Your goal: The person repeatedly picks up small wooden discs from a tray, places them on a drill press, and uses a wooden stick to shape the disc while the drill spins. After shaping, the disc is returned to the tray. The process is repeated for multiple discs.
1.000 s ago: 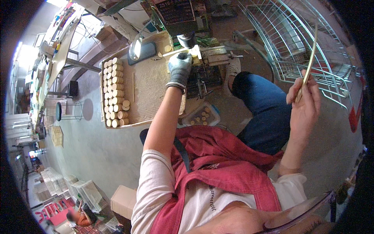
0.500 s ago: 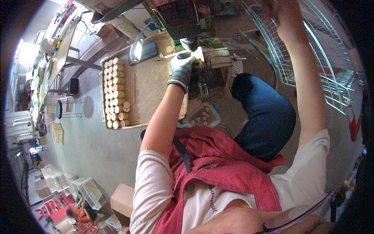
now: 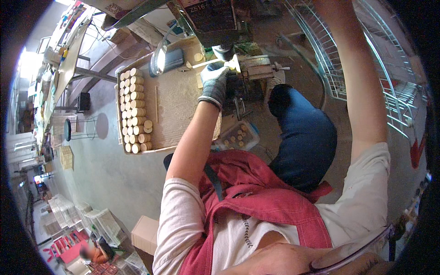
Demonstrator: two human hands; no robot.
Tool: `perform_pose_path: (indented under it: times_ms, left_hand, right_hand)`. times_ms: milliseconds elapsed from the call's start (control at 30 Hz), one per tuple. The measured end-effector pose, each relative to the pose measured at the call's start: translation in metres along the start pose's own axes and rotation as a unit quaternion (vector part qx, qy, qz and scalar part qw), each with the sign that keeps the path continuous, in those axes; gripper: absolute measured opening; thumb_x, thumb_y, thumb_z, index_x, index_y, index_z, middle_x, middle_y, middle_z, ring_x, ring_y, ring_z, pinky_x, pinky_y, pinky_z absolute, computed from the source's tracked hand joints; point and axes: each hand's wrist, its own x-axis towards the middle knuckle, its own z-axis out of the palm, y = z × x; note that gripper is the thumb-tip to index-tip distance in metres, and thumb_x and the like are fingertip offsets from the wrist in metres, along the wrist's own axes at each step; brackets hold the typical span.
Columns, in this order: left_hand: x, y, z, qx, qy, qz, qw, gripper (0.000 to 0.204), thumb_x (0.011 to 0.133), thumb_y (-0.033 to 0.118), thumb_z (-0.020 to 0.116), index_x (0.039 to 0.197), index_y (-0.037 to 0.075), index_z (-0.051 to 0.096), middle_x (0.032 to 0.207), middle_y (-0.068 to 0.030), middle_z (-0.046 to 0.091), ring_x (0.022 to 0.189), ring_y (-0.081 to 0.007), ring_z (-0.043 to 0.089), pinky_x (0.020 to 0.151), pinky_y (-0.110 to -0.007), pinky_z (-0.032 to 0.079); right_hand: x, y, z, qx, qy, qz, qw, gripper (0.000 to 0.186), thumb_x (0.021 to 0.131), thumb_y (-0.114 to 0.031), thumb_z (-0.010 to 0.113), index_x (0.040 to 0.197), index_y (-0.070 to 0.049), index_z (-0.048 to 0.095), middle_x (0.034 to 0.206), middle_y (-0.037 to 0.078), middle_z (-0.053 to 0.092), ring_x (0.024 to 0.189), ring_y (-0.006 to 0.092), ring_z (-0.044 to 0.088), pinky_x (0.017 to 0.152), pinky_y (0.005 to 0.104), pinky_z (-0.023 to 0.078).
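My left hand (image 3: 214, 82), in a grey-and-white knit glove, is closed at the machine, its fingertips at the edge of a pale wooden disc (image 3: 233, 64). The disc sits brightly lit beside the vise (image 3: 256, 67), just below the drill press's chuck (image 3: 223, 52). A thin wooden stick (image 3: 205, 63) sticks out to the left above the glove; whether the fingers touch it, I cannot tell. My bare right arm stretches up past the machine, and only a part of my right hand (image 3: 331, 6) shows at the top edge, its fingers hidden.
Left of the machine, a cardboard tray (image 3: 176, 110) holds stacked wooden discs (image 3: 134, 110), a loose stick and a dark case (image 3: 170, 63). A lamp (image 3: 160, 59) hangs over it. Below is a plastic tub (image 3: 240, 135) with small wooden pieces. A wire rack (image 3: 339, 68) stands at right.
My right hand has risen slightly, farther out at the top edge. My knee has shifted a little to the left. My left hand stays at the disc.
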Motion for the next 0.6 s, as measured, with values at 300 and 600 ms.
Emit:
perform_pose_path:
  times_ms: [300,600]
  left_hand:
    - [-0.005,0.008,0.010,0.112,0.048,0.037,0.992,0.015,0.079,0.000,0.069,0.093,-0.003,0.065,0.086,-0.0085,0.068,0.071,-0.0184,0.066,0.067,-0.031,0.056]
    - [0.010,-0.010,-0.002,0.157,0.052,0.067,0.984,0.017,0.077,0.004,0.072,0.092,0.000,0.068,0.086,-0.0037,0.068,0.071,-0.0136,0.061,0.068,-0.028,0.051]
  right_hand:
    - [-0.060,-0.007,-0.024,0.033,-0.070,0.041,0.996,0.035,0.100,-0.028,0.053,0.077,-0.004,0.064,0.050,-0.004,0.042,0.036,0.0036,0.031,0.034,0.0221,0.022]
    - [-0.099,0.048,-0.056,0.025,-0.040,0.050,0.998,0.032,0.103,-0.028,0.046,0.101,-0.004,0.066,0.052,-0.006,0.033,0.041,0.0040,0.027,0.039,0.0230,0.023]
